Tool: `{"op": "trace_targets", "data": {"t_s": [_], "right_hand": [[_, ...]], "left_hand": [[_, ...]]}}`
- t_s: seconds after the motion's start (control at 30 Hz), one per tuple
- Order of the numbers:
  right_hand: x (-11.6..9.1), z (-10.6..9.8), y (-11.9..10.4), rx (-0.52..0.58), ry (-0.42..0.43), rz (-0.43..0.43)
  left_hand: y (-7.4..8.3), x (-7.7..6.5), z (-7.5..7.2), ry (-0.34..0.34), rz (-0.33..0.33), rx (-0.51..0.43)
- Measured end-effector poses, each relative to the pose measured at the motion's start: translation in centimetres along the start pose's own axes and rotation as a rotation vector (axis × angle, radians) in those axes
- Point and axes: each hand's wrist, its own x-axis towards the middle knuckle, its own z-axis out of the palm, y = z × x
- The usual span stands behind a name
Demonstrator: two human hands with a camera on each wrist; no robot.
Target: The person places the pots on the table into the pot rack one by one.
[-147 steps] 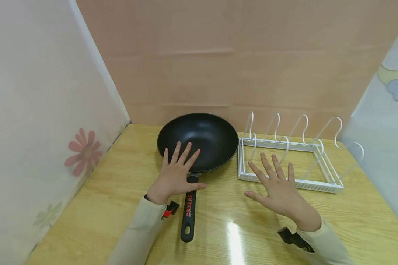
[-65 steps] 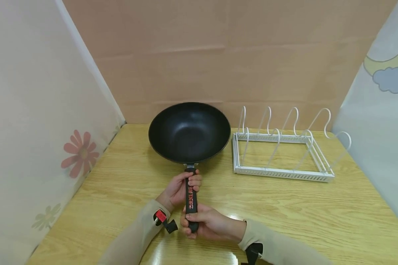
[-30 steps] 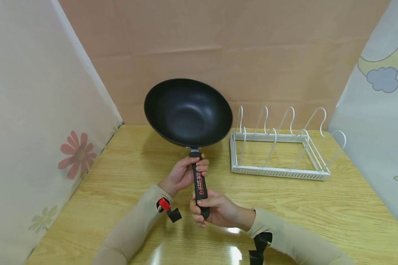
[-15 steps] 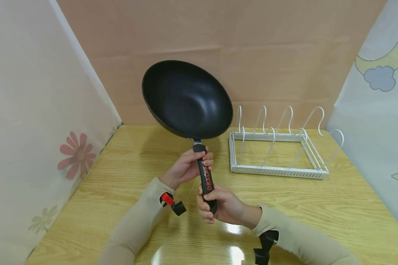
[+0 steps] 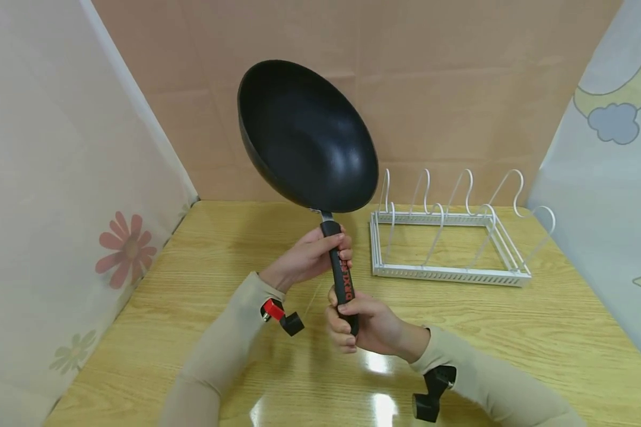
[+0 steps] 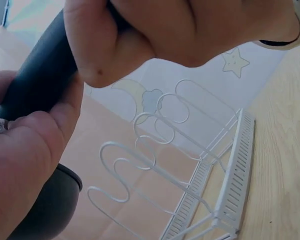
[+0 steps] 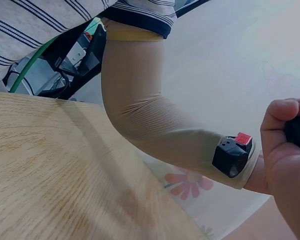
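A black wok [image 5: 304,136] hangs above the table in the head view, tilted so its hollow side faces me and its handle [image 5: 342,279] points down toward me. My left hand [image 5: 317,252] grips the upper handle close to the metal neck, thumb lying across the front. Lower down, my right hand [image 5: 368,323] holds the handle's end with curled fingers. In the left wrist view both hands wrap the black handle, and part of the wok [image 6: 52,205] shows below. Only the handle's tip [image 7: 299,132] appears at the edge of the right wrist view.
On the table [image 5: 181,296], to the wok's right, stands a white wire rack [image 5: 448,273] with several upright loops. A tan backdrop [image 5: 459,89] rises behind. Patterned sheets [image 5: 43,148] flank the table on both sides.
Both hands were spread open at first, then took hold of the handle. The wok has risen off the table, tilting steeper and turning its handle rightward. The rack stays put.
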Motion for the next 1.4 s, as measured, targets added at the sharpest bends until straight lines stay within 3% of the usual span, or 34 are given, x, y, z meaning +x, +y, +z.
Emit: {"op": "trace_targets", "data": {"t_s": [0.4,0.6,0.93,1.4], "right_hand": [[-0.3,0.0,-1.3,-0.043,-0.044,-0.015],[-0.8,-0.1,-1.5,-0.059,-0.071,-0.063],[-1.4,-0.9,-1.9,-0.027,-0.197,-0.172],[-2.7,-0.8,-2.5,0.057,-0.288,-0.234]], "left_hand": [[1.8,1.5,2.4,0.013,-0.045,0.113],[2.0,2.4,3.2,-0.010,-0.041,0.201],[1.9,4.2,4.8,-0.023,-0.046,0.284],[1.9,5.2,5.6,-0.138,-0.131,0.215]]}}
